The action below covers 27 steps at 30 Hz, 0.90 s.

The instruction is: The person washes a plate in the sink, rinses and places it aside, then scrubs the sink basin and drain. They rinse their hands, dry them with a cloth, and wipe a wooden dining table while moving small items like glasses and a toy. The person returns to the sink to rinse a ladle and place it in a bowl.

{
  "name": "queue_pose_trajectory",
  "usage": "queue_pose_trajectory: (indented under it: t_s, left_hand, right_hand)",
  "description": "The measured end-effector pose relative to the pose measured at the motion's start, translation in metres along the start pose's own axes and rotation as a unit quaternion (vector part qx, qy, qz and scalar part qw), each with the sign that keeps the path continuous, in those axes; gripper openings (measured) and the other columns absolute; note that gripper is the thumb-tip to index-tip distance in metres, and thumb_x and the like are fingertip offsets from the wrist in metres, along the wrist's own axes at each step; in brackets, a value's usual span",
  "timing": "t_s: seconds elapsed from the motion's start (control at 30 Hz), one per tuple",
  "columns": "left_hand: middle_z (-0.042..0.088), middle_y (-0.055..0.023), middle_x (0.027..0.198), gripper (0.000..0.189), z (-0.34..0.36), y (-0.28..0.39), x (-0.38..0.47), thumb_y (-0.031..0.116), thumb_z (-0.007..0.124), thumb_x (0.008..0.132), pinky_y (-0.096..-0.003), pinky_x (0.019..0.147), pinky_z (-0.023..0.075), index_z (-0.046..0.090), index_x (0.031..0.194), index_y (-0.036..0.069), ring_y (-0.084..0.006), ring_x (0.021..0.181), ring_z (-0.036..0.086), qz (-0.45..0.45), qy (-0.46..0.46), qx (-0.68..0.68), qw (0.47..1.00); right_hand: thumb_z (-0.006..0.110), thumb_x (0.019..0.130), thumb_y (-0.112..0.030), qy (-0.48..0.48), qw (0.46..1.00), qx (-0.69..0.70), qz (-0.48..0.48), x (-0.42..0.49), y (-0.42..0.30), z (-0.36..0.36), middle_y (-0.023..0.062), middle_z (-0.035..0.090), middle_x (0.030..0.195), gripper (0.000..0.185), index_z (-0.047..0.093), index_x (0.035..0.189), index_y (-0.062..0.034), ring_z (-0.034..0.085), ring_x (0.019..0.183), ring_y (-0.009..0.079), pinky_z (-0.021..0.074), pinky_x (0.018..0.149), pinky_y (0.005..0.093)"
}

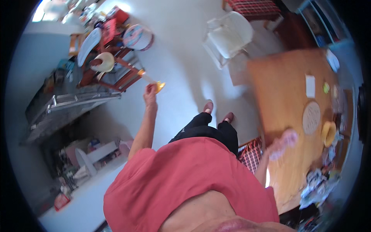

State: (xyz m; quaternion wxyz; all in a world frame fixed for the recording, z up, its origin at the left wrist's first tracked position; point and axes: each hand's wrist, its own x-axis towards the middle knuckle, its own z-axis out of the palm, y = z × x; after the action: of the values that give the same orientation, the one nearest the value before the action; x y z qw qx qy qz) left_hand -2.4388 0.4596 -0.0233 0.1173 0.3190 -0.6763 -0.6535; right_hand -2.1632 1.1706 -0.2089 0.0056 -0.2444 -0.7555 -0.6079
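My left hand is stretched out over the floor on the left, fingers closed on a small shiny yellow object. A pale strip with an orange end shows just beyond the fingers; whether it belongs to the held object is unclear. Over the wooden table on the right, my right hand is strongly blurred. Pinkish and lilac patches show around it, and I cannot tell whether it holds a cloth. Near that hand lies a round patterned mat, with a yellow ring-shaped item beyond it.
A white chair stands ahead. To the left are a brown wooden chair, a round patterned container and a metal-edged counter. A checked cloth-covered seat sits by the table. Plastic bags crowd the table's near right corner.
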Motion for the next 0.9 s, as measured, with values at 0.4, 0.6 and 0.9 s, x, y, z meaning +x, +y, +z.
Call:
queue_pose_trajectory:
  t_s: [0.4,0.6,0.9]
  left_hand:
    - [0.060,-0.0053,0.117,0.032,0.060,0.051,-0.026,0.023,0.060,0.098,-0.0321,0.091,0.0487,0.053,0.125,0.006,-0.0174,0.106,0.059,-0.061,-0.126,-0.154,0.978]
    - [0.059,-0.0070,0.122,0.035,0.061,0.044,-0.017,0.022,0.061,0.097,-0.0337,0.091,0.0487,0.054,0.127,0.005,-0.0199,0.111,0.058,-0.086,-0.165,-0.193,0.963]
    - [0.060,-0.0056,0.121,0.037,-0.001,0.007,0.052,0.025,0.065,0.094,-0.0295,0.086,0.0502,0.056,0.125,0.008,-0.0184,0.108,0.059,-0.077,-0.139,-0.223,0.962]
  right_hand:
    - [0.060,0.080,-0.011,0.106,0.394,0.877,-0.254,0.248,0.006,-0.438,0.0034,0.061,0.120,0.034,0.063,0.113,-0.0180,0.053,0.123,0.0272,0.0446,0.100,0.0394]
    - [0.057,0.084,-0.012,0.216,0.559,0.780,-0.180,0.277,0.015,-0.373,0.0040,0.058,0.128,0.029,0.066,0.112,-0.0117,0.043,0.133,0.0258,0.0344,0.112,0.0413]
    - [0.059,0.085,-0.015,0.047,0.365,0.862,-0.350,0.153,0.101,-0.219,0.0101,0.057,0.129,0.037,0.061,0.122,-0.0104,0.050,0.125,0.0295,0.0375,0.110,0.0436]
